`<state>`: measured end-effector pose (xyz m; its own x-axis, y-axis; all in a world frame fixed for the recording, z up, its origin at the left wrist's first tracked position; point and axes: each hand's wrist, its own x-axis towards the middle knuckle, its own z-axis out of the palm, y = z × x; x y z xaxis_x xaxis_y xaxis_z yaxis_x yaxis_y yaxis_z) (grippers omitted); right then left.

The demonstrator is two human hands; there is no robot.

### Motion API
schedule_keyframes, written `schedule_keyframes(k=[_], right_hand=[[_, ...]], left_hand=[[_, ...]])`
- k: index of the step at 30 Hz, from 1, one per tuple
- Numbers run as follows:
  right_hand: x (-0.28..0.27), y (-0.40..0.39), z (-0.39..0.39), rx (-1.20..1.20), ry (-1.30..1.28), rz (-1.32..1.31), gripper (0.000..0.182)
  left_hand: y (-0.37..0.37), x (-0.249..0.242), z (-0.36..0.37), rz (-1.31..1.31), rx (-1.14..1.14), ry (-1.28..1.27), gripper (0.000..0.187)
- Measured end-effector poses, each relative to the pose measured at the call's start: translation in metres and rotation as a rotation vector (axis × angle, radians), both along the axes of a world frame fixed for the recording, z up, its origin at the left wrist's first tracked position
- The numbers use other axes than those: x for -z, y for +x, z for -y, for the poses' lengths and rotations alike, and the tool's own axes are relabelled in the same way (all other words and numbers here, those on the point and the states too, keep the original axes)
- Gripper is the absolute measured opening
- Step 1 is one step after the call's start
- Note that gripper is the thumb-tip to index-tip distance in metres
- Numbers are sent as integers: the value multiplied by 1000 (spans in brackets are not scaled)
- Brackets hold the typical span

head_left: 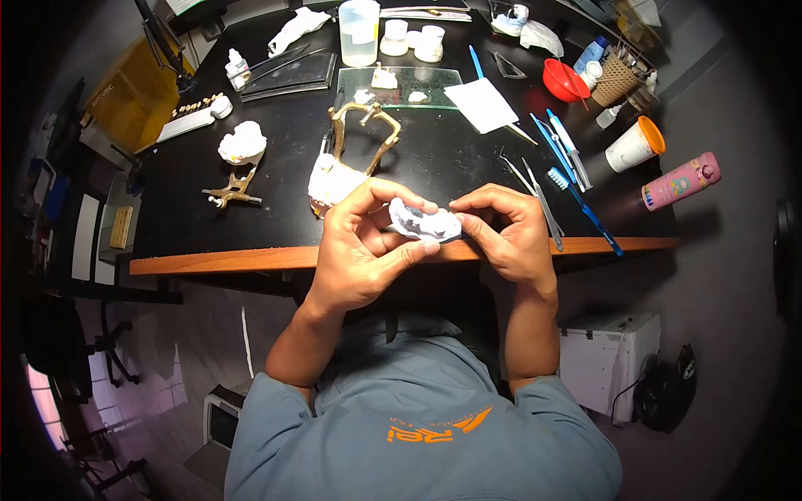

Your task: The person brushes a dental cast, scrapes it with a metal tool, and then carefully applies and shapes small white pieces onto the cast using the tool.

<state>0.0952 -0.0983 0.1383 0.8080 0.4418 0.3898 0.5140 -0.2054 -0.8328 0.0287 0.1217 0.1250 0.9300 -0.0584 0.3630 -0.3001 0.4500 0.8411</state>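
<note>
Between left and right fingers (482, 235), white dental piece (424, 224), pinched

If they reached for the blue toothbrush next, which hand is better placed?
Probably the right hand: the toothbrush lies just to its right. The left hand is farther away and seems to grip more of the white piece.
</note>
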Motion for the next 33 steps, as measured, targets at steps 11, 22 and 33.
schedule_keyframes(k=[11,22,33], right_hand=[[5,3,-4,65,-152,218,11],[-9,-6,53,776,-369,361,15],[-4,-7,71,753,-418,175,13]], left_hand=[[0,-6,2,-44,-6,61,40],[-1,-6,2,-81,-3,54,39],[-1,2,-2,78,-198,-61,40]])
